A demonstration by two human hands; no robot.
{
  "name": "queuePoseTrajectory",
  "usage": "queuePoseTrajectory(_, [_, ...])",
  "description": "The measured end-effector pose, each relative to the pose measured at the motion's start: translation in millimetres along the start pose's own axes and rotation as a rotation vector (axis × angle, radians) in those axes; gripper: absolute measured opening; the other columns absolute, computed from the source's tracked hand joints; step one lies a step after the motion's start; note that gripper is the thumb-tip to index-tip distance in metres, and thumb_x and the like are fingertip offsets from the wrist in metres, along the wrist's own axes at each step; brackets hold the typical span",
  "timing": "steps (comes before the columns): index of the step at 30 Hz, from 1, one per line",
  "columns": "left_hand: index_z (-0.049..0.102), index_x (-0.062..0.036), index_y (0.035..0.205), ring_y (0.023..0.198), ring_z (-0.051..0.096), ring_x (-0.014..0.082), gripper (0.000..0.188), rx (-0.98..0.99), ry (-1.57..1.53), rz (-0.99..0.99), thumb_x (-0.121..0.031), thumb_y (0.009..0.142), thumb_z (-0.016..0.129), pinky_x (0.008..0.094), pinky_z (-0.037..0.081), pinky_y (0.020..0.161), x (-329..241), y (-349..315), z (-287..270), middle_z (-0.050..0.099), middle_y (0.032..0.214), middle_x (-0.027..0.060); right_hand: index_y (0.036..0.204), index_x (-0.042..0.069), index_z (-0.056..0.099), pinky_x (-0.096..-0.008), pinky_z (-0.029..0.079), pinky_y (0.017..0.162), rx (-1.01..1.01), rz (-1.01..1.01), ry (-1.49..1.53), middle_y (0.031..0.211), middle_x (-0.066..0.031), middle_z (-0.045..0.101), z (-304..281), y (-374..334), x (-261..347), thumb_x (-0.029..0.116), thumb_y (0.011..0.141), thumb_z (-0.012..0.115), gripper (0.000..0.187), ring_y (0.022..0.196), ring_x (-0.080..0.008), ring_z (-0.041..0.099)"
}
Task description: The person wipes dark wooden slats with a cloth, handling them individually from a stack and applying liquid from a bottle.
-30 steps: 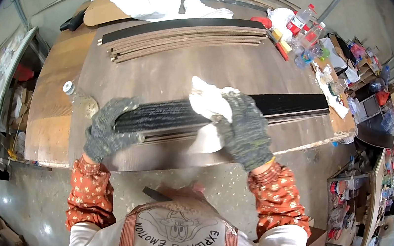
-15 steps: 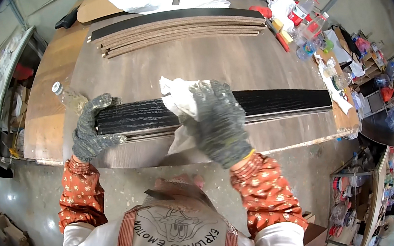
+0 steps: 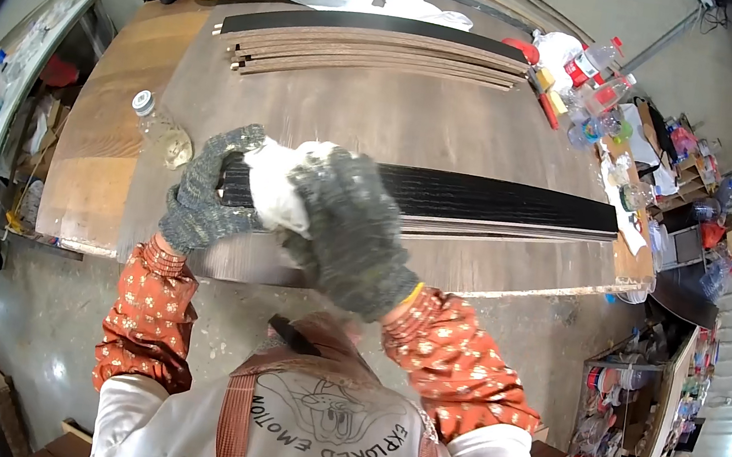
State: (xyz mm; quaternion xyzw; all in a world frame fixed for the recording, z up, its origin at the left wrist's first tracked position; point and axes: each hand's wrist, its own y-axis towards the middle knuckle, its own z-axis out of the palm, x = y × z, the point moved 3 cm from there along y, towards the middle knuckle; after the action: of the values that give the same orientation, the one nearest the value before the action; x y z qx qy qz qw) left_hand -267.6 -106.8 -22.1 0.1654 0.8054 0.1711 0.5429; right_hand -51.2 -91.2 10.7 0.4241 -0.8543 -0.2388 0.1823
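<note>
Black-topped board stack [image 3: 499,204], mid-frame to right. Gloved left hand [image 3: 205,198] curled round its left end; gloved right hand [image 3: 347,235] bunches white cloth [image 3: 275,184] on top. Clear bottle [image 3: 165,137] just beside left hand. Second stack [image 3: 371,49], upper centre; plastic bottles [image 3: 591,64], upper right. Brown tabletop [image 3: 353,116] beneath; grey floor [image 3: 49,316], lower left.

Your left grip [image 3: 197,192] and right grip [image 3: 350,240] are covered in rough, matt knit fabric. The rag [image 3: 275,184] under your right grip is soft, crumpled white cloth. Between your grips and off to their right, the board [image 3: 499,200] has a black, grained, faintly shiny face. Beyond them, the planks [image 3: 376,49] show a smooth black top and matt, wood-brown edges. Left of your left grip, the bottle [image 3: 165,142] is clear and glossy.
</note>
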Motion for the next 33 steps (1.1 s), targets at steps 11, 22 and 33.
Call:
queuePoseTrajectory(11, [0.042,-0.0067,0.136,0.116,0.055,0.0216,0.093,0.045,-0.110,-0.110,-0.022,0.059,0.091,0.0358,0.046,0.099,-6.0,3.1,4.3,0.053,0.130,0.0101,0.115,0.000,0.054,-0.0447,0.042,0.094,-0.139,0.510,-0.378,0.110,-0.0229,0.057,-113.4,-103.3,-195.1,0.027,0.089,0.053,0.038,0.106,-0.0393,0.053])
queuePoseTrajectory(22, [0.041,-0.0061,0.135,0.116,0.055,0.0234,0.093,-0.024,-0.017,-0.063,-0.026,0.059,0.090,0.0372,0.047,0.099,-2.8,-2.0,-4.8,0.054,0.127,0.0119,0.121,0.003,0.053,-0.0455,0.036,0.103,-0.113,0.314,-0.160,0.120,-0.0222,0.054,-56.5,-53.7,-119.1,0.036,0.091,0.055,0.044,0.117,-0.0368,0.049])
queuePoseTrajectory(33, [0.047,-0.0122,0.135,0.122,0.051,0.0302,0.088,-0.028,0.412,0.277,-0.038,0.061,0.087,0.0412,0.042,0.102,-12.9,8.6,-4.6,0.054,0.128,0.0154,0.123,0.003,0.052,-0.0484,0.041,0.100,0.001,-0.224,-0.093,0.124,-0.0232,0.052,0.9,26.8,35.5,0.038,0.083,0.062,0.054,0.115,-0.0412,0.052])
